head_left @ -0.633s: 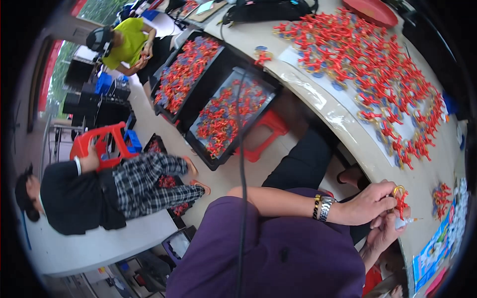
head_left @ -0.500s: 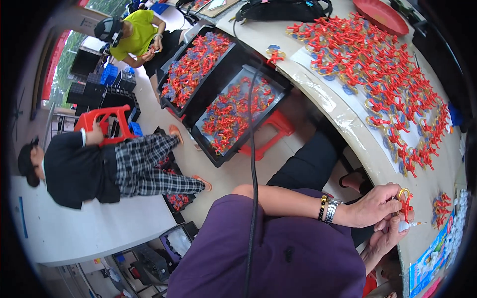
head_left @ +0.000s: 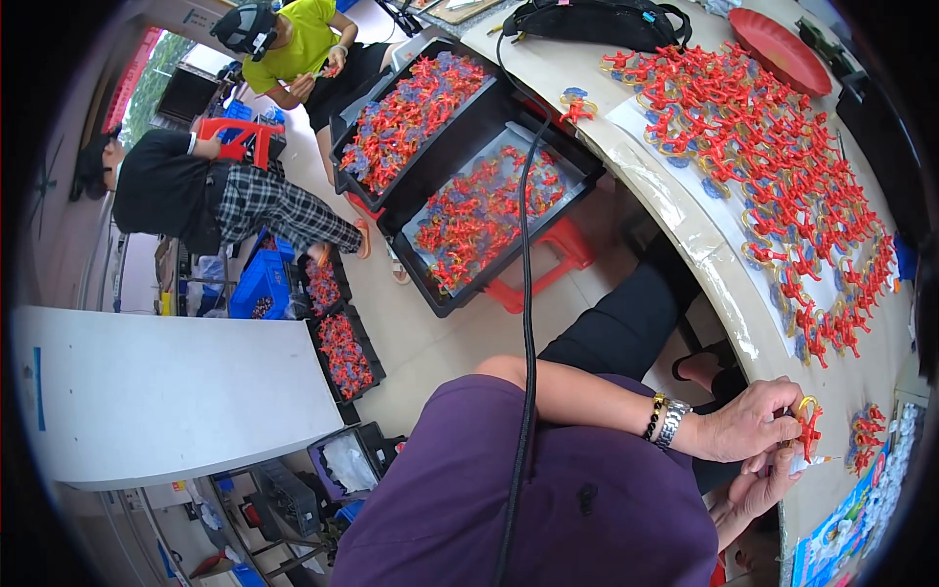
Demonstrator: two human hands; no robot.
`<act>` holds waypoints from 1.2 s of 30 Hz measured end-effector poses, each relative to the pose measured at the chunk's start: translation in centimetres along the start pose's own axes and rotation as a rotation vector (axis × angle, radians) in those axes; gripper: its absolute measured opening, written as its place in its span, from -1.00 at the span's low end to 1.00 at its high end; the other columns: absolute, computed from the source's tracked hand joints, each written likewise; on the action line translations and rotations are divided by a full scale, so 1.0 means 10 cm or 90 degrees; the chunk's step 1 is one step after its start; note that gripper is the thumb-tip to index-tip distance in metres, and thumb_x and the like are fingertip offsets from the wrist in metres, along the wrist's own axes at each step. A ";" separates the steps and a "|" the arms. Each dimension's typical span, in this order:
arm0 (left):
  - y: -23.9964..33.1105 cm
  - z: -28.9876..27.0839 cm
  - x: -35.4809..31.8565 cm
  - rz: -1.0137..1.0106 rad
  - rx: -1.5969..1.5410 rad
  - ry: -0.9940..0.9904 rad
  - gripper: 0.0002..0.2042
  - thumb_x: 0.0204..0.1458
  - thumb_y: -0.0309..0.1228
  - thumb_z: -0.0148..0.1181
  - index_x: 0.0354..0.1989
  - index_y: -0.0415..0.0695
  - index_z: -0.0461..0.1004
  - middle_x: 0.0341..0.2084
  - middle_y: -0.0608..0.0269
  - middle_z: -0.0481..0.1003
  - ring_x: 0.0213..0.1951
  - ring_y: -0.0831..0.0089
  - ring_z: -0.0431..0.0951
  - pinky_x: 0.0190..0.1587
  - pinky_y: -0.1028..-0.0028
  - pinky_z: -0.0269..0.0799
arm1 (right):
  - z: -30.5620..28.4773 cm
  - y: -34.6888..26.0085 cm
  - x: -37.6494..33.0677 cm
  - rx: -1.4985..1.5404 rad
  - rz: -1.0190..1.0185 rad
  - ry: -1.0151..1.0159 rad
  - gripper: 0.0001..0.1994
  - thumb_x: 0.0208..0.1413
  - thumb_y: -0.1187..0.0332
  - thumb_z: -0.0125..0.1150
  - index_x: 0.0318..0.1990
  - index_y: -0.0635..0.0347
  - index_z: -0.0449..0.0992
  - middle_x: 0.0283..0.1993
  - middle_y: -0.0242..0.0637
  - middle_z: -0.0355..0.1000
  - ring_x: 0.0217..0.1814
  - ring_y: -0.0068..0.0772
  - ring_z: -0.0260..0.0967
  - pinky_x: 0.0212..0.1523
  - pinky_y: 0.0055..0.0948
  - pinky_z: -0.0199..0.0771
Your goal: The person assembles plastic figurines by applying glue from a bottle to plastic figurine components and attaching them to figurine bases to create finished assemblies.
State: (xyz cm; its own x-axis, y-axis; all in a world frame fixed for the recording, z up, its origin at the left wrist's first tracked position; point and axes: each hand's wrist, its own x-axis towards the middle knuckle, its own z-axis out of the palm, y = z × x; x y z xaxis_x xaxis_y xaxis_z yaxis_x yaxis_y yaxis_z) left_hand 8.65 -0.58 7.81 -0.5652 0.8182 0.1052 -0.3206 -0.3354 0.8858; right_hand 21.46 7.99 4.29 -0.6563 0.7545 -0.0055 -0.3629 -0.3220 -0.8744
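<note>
My left hand [head_left: 745, 423], with a bead bracelet and metal watch on its wrist, pinches a small red plastic figure [head_left: 809, 430] with a yellow loop on top. Just below it, my right hand [head_left: 755, 496] is closed around a small white bottle [head_left: 799, 464] with a thin needle-like tip, mostly covered by the fingers. Tip and figure are close together; whether they touch I cannot tell. Beyond the hands, a small cluster of similar red figures [head_left: 867, 435] lies on the table [head_left: 719, 264].
Many red, yellow and blue figures [head_left: 782, 166] cover white sheets on the table, near a red tray [head_left: 778, 49] and black bag [head_left: 597, 22]. Black bins [head_left: 445, 305] hold more. A black cable [head_left: 526, 293] crosses the view. One person [head_left: 303, 44] sits; another [head_left: 166, 191] carries a red stool [head_left: 240, 142].
The person with the red stool has walked farther away, uncovering bins on the floor. My view has shifted slightly; both hands keep nearly the same hold on the figure and bottle.
</note>
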 end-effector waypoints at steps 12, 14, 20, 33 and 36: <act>0.18 -0.01 -0.03 -0.045 -0.014 -0.048 -0.81 0.17 -0.39 0.00 -0.32 -0.31 0.31 -0.40 0.18 0.35 -0.67 0.57 0.46 -0.68 0.64 0.35 | 0.17 -0.03 -0.02 0.018 -0.012 0.034 -0.56 0.10 0.31 0.30 0.03 0.23 0.23 -0.52 -0.36 0.29 -0.74 -0.64 0.13 -0.77 -0.68 0.09; -0.07 0.02 -0.02 0.058 0.061 -0.027 -0.82 0.16 -0.40 0.00 -0.31 -0.30 0.31 -0.40 0.17 0.34 -0.62 0.55 0.46 -0.61 0.61 0.37 | 0.27 -0.07 -0.02 -0.005 -0.011 0.025 -0.53 0.07 0.28 0.33 0.00 0.22 0.19 -0.52 -0.35 0.29 -0.74 -0.64 0.15 -0.77 -0.69 0.13; 0.13 0.03 -0.02 -0.025 0.098 -0.054 -0.83 0.11 -0.40 0.03 -0.29 -0.28 0.33 -0.34 0.12 0.34 -0.27 0.42 0.42 -0.17 0.42 0.34 | 0.26 -0.10 0.01 0.031 -0.001 -0.028 -0.54 0.04 0.29 0.37 -0.10 0.17 0.16 -0.53 -0.36 0.28 -0.76 -0.64 0.17 -0.78 -0.71 0.17; 0.20 -0.01 0.04 -0.021 0.095 -0.094 -0.88 0.16 -0.47 -0.02 -0.23 -0.28 0.34 -0.31 0.18 0.37 -0.41 0.56 0.42 -0.35 0.55 0.36 | 0.35 -0.13 0.01 0.029 0.008 0.028 -0.48 -0.03 0.25 0.44 -0.10 0.16 0.16 -0.48 -0.34 0.34 -0.76 -0.62 0.22 -0.79 -0.70 0.22; 0.25 -0.03 0.07 0.022 0.126 -0.087 -0.88 0.17 -0.47 -0.02 -0.23 -0.28 0.34 -0.33 0.18 0.38 -0.46 0.58 0.41 -0.38 0.55 0.37 | 0.36 -0.10 0.03 0.018 0.009 0.028 -0.45 -0.06 0.22 0.47 -0.09 0.17 0.17 -0.46 -0.33 0.35 -0.75 -0.60 0.23 -0.79 -0.69 0.22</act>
State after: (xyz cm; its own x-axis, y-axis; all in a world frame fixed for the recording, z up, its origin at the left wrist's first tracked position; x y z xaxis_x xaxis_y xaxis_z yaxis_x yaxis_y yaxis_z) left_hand 7.22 -0.95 9.93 -0.4610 0.8679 0.1849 -0.1397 -0.2768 0.9507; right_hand 19.24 6.45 6.94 -0.6322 0.7738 -0.0390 -0.3728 -0.3479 -0.8603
